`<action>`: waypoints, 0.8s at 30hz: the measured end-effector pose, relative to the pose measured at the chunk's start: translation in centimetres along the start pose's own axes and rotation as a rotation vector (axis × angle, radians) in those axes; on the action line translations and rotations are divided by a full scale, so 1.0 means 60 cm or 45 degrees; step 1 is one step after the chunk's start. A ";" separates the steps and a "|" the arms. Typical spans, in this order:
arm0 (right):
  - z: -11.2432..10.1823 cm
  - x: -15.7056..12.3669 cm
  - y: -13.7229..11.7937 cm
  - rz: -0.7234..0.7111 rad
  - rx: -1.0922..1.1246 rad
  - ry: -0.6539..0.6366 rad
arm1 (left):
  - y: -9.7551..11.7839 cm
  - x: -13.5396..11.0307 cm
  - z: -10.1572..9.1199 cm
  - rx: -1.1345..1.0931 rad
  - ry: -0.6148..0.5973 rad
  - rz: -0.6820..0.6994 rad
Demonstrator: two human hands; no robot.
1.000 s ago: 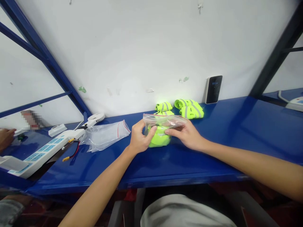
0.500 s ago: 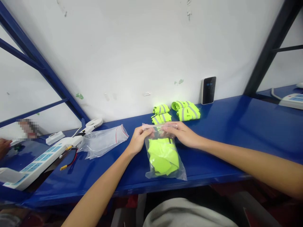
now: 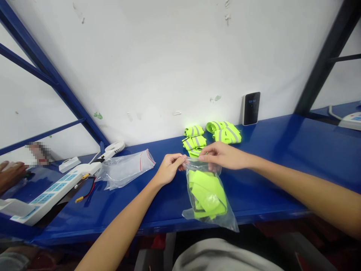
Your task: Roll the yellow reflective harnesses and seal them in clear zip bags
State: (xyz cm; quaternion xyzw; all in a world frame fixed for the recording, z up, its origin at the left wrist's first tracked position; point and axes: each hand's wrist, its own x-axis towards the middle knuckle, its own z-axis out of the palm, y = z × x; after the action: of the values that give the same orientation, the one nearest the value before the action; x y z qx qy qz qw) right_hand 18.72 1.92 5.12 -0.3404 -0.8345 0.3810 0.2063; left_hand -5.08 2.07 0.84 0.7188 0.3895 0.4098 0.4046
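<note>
Clear bag (image 3: 229,216): slid rightward and swung askew since half a second ago; its foot now angles off below the right fingers, with its lowest corner out across the near edge of the surface (image 3: 160,205)
Bag mouth (image 3: 193,162): drawn straight between the fingers earlier, now slacker and bunched in the gap between them
Left fingers (image 3: 177,162): thumb and forefinger pinched on the left corner of the mouth, nearly where they were
Right fingers (image 3: 207,158): gripping the right part of the mouth, thumb in front and other fingertips partly behind the plastic
Yellow-green bundle (image 3: 207,192): wholly inside the clear bag, nearer the body than both sets of fingers, apart from the mouth
Meaning of the shift: the bundle looks fully in, and the handling seems centred on the mouth; whether that is pressed shut cannot be told
Small rolls (image 3: 194,142): just beyond the fingers, the nearest showing more fully now
Larger rolls (image 3: 228,133): beyond the right fingers, in the same place
Flat bags (image 3: 126,169): left of the left fingers, unmoved
Co-worker's hand (image 3: 12,175): far left of the fingers, further into view than before
</note>
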 end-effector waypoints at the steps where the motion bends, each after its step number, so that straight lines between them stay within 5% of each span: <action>1: 0.005 0.001 0.001 -0.020 -0.044 0.008 | 0.000 -0.001 0.001 0.012 -0.030 -0.001; 8: 0.029 0.006 0.014 -0.296 -0.590 0.170 | 0.002 -0.007 0.012 0.160 -0.150 0.064; 18: 0.026 0.002 0.014 -0.336 -0.615 0.114 | 0.020 -0.021 0.027 0.368 -0.174 0.146; 24: 0.033 0.004 0.015 -0.337 -0.645 0.126 | 0.011 -0.019 0.029 0.376 -0.034 0.200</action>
State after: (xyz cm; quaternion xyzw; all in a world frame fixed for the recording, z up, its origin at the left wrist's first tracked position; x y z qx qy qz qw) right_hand 17.76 1.55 3.19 -0.2875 -0.9291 0.1132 0.2031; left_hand -3.78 0.37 0.52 0.8041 0.3827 0.3688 0.2664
